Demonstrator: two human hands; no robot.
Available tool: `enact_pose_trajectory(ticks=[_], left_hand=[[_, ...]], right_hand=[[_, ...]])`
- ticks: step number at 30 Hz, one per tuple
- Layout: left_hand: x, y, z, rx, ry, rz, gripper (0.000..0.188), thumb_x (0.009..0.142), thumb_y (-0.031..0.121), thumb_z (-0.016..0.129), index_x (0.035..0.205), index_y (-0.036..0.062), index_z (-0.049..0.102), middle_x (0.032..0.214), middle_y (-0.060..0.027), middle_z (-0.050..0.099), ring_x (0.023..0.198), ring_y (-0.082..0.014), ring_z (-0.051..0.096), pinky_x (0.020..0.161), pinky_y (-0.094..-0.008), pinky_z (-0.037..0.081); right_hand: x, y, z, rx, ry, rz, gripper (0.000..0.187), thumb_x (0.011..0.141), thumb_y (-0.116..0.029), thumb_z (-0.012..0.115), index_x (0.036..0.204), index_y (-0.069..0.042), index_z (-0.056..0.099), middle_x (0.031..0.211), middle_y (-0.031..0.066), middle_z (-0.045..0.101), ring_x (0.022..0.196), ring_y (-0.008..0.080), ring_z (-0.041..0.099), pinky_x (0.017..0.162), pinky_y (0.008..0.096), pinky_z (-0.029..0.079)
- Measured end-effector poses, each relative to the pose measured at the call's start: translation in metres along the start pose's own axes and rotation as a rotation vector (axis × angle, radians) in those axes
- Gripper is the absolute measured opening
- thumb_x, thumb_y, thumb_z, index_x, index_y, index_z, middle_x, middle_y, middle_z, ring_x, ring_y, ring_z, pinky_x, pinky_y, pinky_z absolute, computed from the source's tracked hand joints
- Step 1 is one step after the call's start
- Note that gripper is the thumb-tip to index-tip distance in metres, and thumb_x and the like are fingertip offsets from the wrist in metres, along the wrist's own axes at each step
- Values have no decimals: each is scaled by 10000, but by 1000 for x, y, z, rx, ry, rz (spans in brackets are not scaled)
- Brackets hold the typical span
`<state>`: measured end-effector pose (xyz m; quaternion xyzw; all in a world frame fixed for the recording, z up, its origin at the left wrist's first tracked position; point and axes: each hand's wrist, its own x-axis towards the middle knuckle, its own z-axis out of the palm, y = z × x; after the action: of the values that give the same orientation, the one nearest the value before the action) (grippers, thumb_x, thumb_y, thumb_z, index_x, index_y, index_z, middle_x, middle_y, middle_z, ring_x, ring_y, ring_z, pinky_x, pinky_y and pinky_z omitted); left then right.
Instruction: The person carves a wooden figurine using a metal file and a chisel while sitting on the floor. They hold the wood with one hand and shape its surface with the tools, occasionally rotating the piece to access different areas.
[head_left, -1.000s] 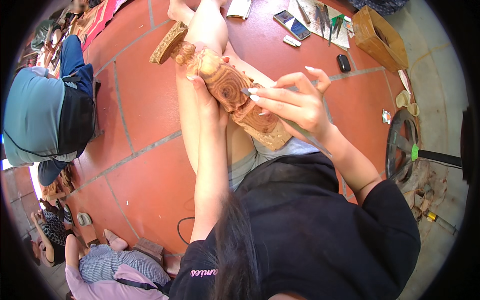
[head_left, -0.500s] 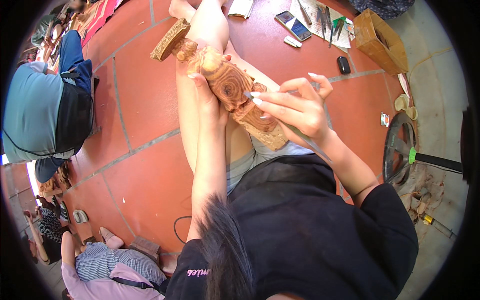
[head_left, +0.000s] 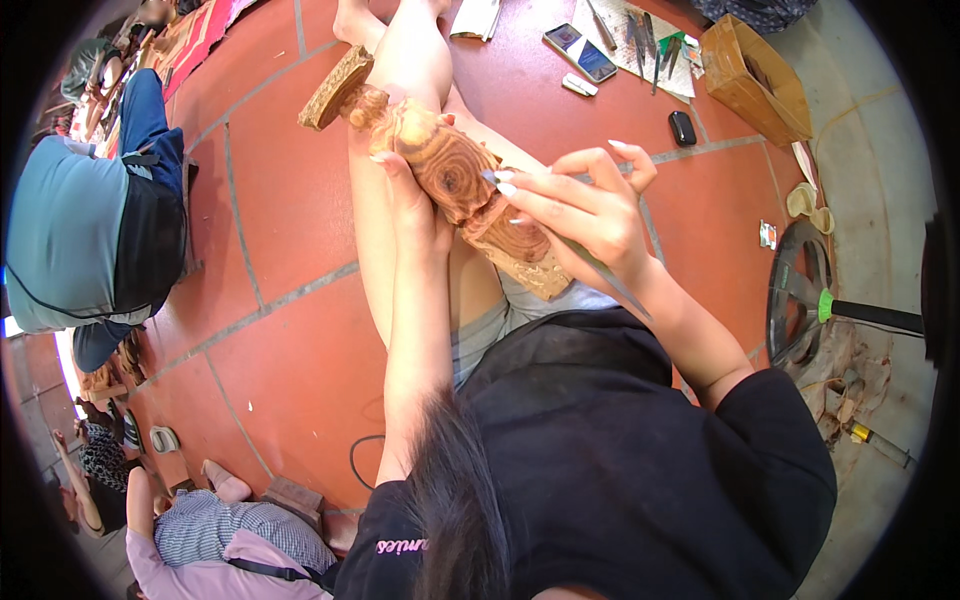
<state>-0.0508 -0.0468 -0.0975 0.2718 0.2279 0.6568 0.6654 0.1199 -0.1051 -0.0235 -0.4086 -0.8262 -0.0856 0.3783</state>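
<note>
A carved wooden figure (head_left: 438,166) with ringed grain lies tilted across my lap, its square base (head_left: 338,88) toward the far left. My left hand (head_left: 412,205) is closed round its near side, the thumb up along the wood and the other fingers mostly hidden beneath. Between the fingertips of my right hand (head_left: 600,215) is a slim grey metal carving knife (head_left: 607,272). Its short blade meets the figure's surface beside a round knot, and the long shank runs back under my palm past the wrist.
On the red tiled floor ahead lie a phone (head_left: 580,52), several carving tools (head_left: 640,38) on paper, and a black case (head_left: 682,128). A cardboard box (head_left: 757,80) and a black fan (head_left: 797,295) stand at right. Other people sit at left, one in a blue shirt (head_left: 70,235).
The view has shifted slightly. My right hand and the carving knife have moved a little left and up along the figure; both hands keep their hold.
</note>
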Motion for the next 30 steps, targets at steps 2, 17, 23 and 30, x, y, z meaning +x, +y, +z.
enact_pose_trajectory(ticks=[2,17,23,30], left_hand=[[0,2,2,8,-2,10,827,800,697,496,1264,15,430,1157,-134,564,1012,-241,593,844,-392,530],[0,-1,-1,37,11,14,872,796,720,460,1317,24,383,1197,-139,545,1075,-235,559,883,-426,518],[-3,2,3,-110,30,-12,700,870,511,597,1312,10,385,1147,-146,547,1033,-239,568,870,-434,532],[-8,-1,12,115,123,59,670,693,129,719,1268,-18,407,1172,-177,517,1059,-279,558,843,-448,556]], right_hand=[[3,2,8,-4,49,-7,290,680,-106,731,969,-137,731,955,-42,710,783,129,557,954,377,221],[-7,-7,7,-55,32,26,205,698,-223,730,893,-160,730,887,-93,690,784,71,560,960,379,222],[-11,-6,-21,67,-57,101,208,703,-119,746,910,-122,734,869,-50,696,744,125,557,887,360,299],[-9,-5,-12,760,189,608,137,870,-39,630,986,-5,694,827,73,638,741,103,559,650,233,424]])
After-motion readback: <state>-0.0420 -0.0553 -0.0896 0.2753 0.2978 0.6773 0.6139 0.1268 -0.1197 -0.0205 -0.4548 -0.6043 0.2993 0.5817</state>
